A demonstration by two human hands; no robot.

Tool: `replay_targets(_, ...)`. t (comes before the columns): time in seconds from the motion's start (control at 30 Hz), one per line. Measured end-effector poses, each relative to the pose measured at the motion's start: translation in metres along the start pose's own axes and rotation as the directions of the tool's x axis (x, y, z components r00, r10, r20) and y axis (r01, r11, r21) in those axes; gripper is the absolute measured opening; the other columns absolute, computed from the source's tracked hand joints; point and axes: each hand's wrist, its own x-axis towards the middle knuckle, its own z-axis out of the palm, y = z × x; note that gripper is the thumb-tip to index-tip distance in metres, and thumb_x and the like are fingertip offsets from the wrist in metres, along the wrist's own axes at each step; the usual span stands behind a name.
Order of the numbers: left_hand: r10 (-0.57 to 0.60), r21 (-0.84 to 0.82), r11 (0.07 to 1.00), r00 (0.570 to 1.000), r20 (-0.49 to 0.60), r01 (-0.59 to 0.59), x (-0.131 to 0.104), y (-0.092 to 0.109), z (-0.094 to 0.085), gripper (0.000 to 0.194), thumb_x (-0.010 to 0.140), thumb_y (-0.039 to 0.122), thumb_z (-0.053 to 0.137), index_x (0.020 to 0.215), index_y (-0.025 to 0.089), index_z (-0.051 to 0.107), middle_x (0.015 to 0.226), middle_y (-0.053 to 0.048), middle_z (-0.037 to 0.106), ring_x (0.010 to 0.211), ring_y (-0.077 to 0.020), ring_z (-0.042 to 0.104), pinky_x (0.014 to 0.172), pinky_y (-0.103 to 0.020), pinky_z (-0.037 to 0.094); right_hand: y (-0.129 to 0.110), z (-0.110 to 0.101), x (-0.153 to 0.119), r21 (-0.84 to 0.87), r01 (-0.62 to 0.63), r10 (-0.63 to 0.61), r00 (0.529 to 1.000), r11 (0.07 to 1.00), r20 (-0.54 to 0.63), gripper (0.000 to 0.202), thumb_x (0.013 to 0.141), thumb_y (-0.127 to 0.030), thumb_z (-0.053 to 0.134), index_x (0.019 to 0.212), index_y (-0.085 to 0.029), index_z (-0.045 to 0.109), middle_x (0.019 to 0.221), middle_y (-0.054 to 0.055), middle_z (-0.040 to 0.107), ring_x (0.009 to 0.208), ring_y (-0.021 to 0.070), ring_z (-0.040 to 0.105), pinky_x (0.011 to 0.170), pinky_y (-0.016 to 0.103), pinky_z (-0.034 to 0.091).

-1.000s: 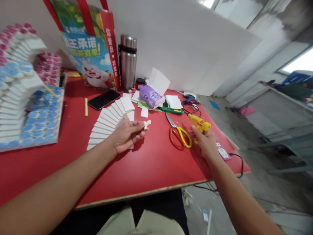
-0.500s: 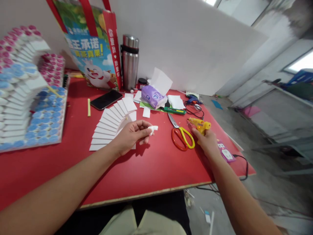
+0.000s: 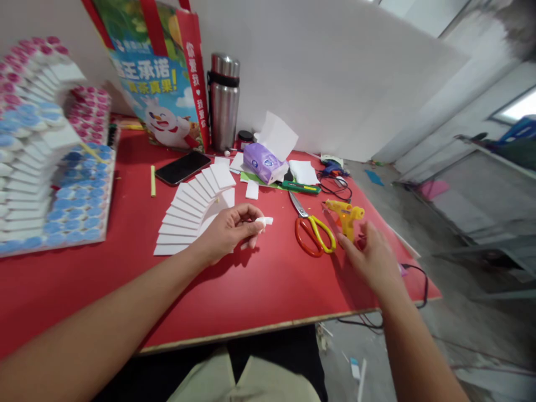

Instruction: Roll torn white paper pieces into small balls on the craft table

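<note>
Between the thumb and fingers of my left hand (image 3: 239, 229) is a small curled white strip (image 3: 266, 221), pinched above the red table. My right hand (image 3: 371, 254) is beside a yellow glue gun (image 3: 347, 215), its thumb and fingers apart and not wrapped around the handle. Whether a fingertip still touches the gun I cannot tell. Scissors (image 3: 313, 234) with one red and one yellow handle lie open between my hands. Fanned white slats (image 3: 180, 218) lie to the left of my left hand, partly hidden by it.
Behind are a phone (image 3: 183, 167), a steel flask (image 3: 225, 106), a printed bag (image 3: 159, 84), purple tissues (image 3: 263, 163) and a green cutter (image 3: 299, 187). A blue-and-pink decorated piece (image 3: 77, 206) fills the left. Cords run off the table's right edge.
My right hand has let go of the glue gun and drawn back slightly to the right, with its fingers opening. My left hand still pinches the white strip in nearly the same place.
</note>
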Motion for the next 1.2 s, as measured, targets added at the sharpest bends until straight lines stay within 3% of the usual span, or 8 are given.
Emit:
replay_targets(0.07,0.003,-0.018,1.000,1.000,-0.001,-0.003,0.000,-0.001,0.000,0.020,0.092,0.034,0.072,0.094,0.019,0.059,0.060,0.005,0.061,0.045,-0.0044,0.046,0.044,-0.014,0.037,-0.021,-0.014,-0.009,-0.065,0.029,-0.036,0.994,0.997,-0.102,0.058,0.091,-0.049,0.062,0.133,-0.008,0.062,0.121,0.025,0.067,0.107,0.0371,0.065,0.092,0.055,0.050)
replay_targets(0.13,0.021,-0.044,0.999,1.000,-0.008,-0.022,0.000,-0.002,0.002,0.021,0.091,0.034,0.074,0.096,0.019,0.060,0.065,0.004,0.061,0.049,-0.0051,0.050,0.047,-0.015,0.041,-0.050,-0.021,-0.015,0.106,0.088,-0.072,0.987,0.990,-0.145,0.042,0.094,-0.040,0.062,0.129,-0.016,0.067,0.116,0.017,0.070,0.104,0.0304,0.067,0.095,0.050,0.052)
replay_targets(0.17,0.037,-0.058,0.998,0.999,-0.010,-0.037,0.000,-0.002,0.002,0.022,0.090,0.034,0.074,0.096,0.019,0.060,0.068,0.004,0.061,0.051,-0.0055,0.052,0.049,-0.016,0.043,-0.066,-0.020,-0.016,0.269,0.087,-0.069,0.995,0.959,-0.078,0.036,0.095,-0.037,0.063,0.127,-0.021,0.069,0.115,0.013,0.072,0.101,0.0264,0.069,0.092,0.046,0.054)
replay_targets(0.27,0.071,-0.068,0.995,0.997,-0.001,-0.071,0.000,-0.002,0.004,0.022,0.090,0.035,0.074,0.096,0.019,0.061,0.072,0.004,0.060,0.057,-0.0058,0.056,0.055,-0.016,0.045,-0.108,0.003,-0.015,0.745,-0.144,-0.059,0.969,0.652,0.239,0.027,0.094,-0.032,0.066,0.119,-0.025,0.074,0.110,0.007,0.073,0.087,0.0189,0.070,0.077,0.035,0.059)
replay_targets(0.37,0.079,-0.013,0.997,0.997,-0.004,-0.079,0.000,0.000,0.003,0.019,0.092,0.035,0.072,0.097,0.019,0.062,0.072,0.004,0.060,0.059,-0.0057,0.054,0.056,-0.016,0.044,-0.130,0.035,-0.011,0.883,-0.334,-0.063,0.925,0.329,0.374,0.024,0.089,-0.025,0.072,0.112,-0.027,0.077,0.105,0.003,0.074,0.083,0.0140,0.068,0.077,0.030,0.057)
replay_targets(0.47,0.083,0.042,0.996,0.996,-0.024,-0.082,0.000,0.002,0.003,0.017,0.092,0.032,0.072,0.097,0.018,0.063,0.073,0.004,0.061,0.059,-0.0059,0.053,0.055,-0.016,0.044,-0.135,0.055,-0.009,0.906,-0.389,-0.075,0.911,0.168,0.405,0.019,0.087,-0.020,0.074,0.104,-0.026,0.080,0.093,0.001,0.074,0.081,0.0122,0.065,0.079,0.027,0.055)
replay_targets(0.77,0.124,0.146,0.983,0.989,-0.076,-0.112,0.002,0.004,0.002,0.018,0.087,0.031,0.075,0.094,0.016,0.066,0.075,0.002,0.064,0.062,-0.0085,0.056,0.058,-0.020,0.046,-0.139,0.060,-0.012,0.853,-0.521,-0.014,0.853,-0.019,0.521,0.022,0.077,-0.015,0.078,0.098,-0.022,0.079,0.088,0.002,0.074,0.080,0.0128,0.066,0.074,0.025,0.052)
replay_targets(1.2,0.155,0.285,0.950,0.986,-0.063,-0.131,0.001,0.004,0.000,0.019,0.088,0.033,0.074,0.096,0.016,0.068,0.071,0.002,0.064,0.058,-0.0088,0.052,0.052,-0.021,0.040,-0.141,0.062,-0.010,0.817,-0.576,0.000,0.817,0.000,0.576,0.023,0.072,-0.018,0.080,0.093,-0.021,0.074,0.082,-0.001,0.068,0.065,0.0099,0.056,0.062,0.024,0.048)
